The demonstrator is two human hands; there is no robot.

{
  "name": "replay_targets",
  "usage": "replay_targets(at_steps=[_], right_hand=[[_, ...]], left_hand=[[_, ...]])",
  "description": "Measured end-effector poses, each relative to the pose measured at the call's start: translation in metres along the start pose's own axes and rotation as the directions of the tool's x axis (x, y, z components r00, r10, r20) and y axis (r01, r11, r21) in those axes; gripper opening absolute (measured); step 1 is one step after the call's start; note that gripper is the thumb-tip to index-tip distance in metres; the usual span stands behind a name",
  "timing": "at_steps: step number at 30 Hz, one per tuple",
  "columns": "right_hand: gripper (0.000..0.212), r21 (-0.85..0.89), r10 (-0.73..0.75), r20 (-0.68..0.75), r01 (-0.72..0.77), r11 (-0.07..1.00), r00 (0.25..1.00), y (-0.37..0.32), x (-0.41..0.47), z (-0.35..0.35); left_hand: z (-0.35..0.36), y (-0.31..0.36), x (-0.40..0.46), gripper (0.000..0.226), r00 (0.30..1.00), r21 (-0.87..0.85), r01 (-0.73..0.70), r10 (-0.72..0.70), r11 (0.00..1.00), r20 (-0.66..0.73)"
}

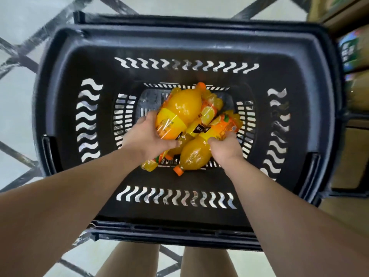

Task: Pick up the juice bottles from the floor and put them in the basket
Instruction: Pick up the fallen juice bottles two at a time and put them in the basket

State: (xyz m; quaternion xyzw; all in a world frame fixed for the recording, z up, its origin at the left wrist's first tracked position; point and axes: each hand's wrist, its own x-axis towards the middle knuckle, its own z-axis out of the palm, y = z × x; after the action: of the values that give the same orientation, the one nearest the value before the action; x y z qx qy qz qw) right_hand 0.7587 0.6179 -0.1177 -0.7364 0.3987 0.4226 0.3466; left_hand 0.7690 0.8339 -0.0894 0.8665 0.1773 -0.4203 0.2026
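Note:
Both my arms reach down into a black plastic basket with wavy slots in its walls. My left hand grips a big orange juice bottle with a yellow label, held above the pile. My right hand is closed on another orange juice bottle whose orange cap points toward me. Several more orange juice bottles lie crossed on the basket's bottom beneath them.
The basket stands on a pale tiled floor with dark diagonal lines. Store shelves with packaged goods run along the right edge. My bare legs show at the bottom, just behind the basket's near rim.

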Motion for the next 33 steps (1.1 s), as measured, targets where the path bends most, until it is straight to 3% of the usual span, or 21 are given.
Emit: replay_targets(at_steps=[4, 13, 18, 22, 29, 33], right_hand=[[0.059, -0.077, -0.056, 0.030, 0.058, 0.995, 0.998, 0.000, -0.008, -0.007], [0.057, -0.184, -0.071, 0.105, 0.089, 0.979, 0.992, 0.005, -0.023, 0.001], [0.065, -0.261, -0.148, 0.114, 0.174, 0.949, 0.982, -0.010, -0.043, -0.026], [0.067, -0.362, -0.245, 0.098, 0.263, 0.894, 0.965, -0.030, -0.078, -0.068], [0.071, -0.457, -0.379, 0.018, 0.345, 0.820, 0.925, -0.064, -0.172, -0.166], [0.089, -0.456, -0.361, 0.034, 0.336, 0.824, 0.932, -0.073, -0.251, -0.228]], left_hand=[[0.014, 0.012, 0.016, 0.111, 0.999, 0.023, 0.001, -0.002, 1.000, 0.046], [0.036, 0.031, 0.033, 0.114, 0.970, 0.153, 0.196, -0.214, 0.969, 0.113], [-0.003, 0.052, 0.006, 0.111, 0.975, 0.308, 0.049, -0.113, 0.950, 0.191], [-0.048, 0.080, -0.040, 0.109, 0.968, 0.484, -0.156, 0.036, 0.861, 0.249], [-0.145, 0.147, -0.139, 0.106, 0.940, 0.596, -0.326, 0.185, 0.733, 0.287], [-0.206, 0.200, -0.208, 0.110, 0.895, 0.604, -0.445, 0.311, 0.661, 0.319]])
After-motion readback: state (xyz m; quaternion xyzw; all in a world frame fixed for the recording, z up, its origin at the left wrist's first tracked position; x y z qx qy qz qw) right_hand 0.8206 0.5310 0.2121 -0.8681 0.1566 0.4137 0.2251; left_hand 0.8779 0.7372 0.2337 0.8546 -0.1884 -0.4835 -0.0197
